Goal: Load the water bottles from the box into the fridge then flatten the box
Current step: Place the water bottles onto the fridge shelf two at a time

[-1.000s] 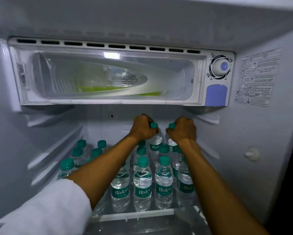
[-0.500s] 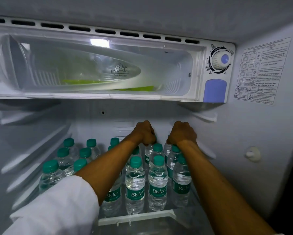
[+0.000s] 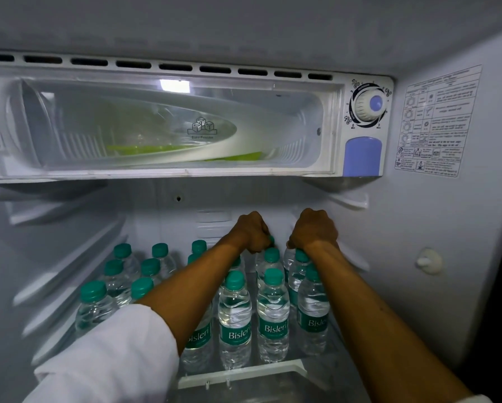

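Observation:
Both arms reach deep into the fridge [image 3: 435,234]. My left hand [image 3: 251,232] grips the green cap of a water bottle at the back of the shelf; a bit of that cap [image 3: 271,239] shows by its fingers. My right hand [image 3: 313,228] is curled over the top of another bottle beside it, whose body is mostly hidden behind the front rows. Several clear bottles with green caps and green labels [image 3: 234,318] stand in rows on the glass shelf [image 3: 241,373]. The box is out of view.
The freezer compartment [image 3: 162,126] with its clear flap hangs above the shelf. A thermostat dial [image 3: 367,104] and a blue button sit at its right end. Shelf rails line the left wall [image 3: 69,274]. A white peg [image 3: 428,261] sticks out of the right wall.
Both hands have sunk from above the rows down to the back of the shelf, carrying their bottles with them. The view has shifted closer and slightly left.

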Available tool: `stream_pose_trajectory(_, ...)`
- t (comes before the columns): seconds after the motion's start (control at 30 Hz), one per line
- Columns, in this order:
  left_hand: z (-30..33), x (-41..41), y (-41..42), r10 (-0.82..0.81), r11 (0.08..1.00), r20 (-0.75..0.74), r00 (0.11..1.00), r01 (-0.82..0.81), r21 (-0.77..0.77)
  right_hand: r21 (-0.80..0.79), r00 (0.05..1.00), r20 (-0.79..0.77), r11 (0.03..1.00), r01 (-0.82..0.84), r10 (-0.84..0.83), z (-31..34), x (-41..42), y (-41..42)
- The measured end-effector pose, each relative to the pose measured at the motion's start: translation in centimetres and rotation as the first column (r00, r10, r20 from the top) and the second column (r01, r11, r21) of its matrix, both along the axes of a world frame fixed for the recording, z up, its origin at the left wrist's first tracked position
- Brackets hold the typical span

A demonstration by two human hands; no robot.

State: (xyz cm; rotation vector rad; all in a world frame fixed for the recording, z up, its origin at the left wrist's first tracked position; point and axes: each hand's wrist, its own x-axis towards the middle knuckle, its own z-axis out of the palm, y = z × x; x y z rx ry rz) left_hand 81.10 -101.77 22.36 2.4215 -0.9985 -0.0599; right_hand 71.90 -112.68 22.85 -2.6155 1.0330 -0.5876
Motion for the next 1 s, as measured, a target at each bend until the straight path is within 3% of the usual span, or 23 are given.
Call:
stream_pose_trajectory(0.37,0.2,-0.6,0.0,0.025,1.0,-0.018,1.0,-0.025,0.0,0.067,0.999,0.031,0.998,-0.019,0.017,0.9,-1.2,0.5)
stream_pose_trajectory(0.73,0.0,-1.2,0.1,0.081,0.996,0.03,0.996,-0.08,-0.047,0.035,0.997,0.08,0.999,-0.024,0.021,2.4,-2.4,1.1)
stream_pose_trajectory(1.0,0.7,-1.3,0.6,0.079,0.996,-0.029,0.996,-0.078,0.049,-0.037,0.99,0.128,0.998,-0.058,0.062,2.9,-1.6,2.9)
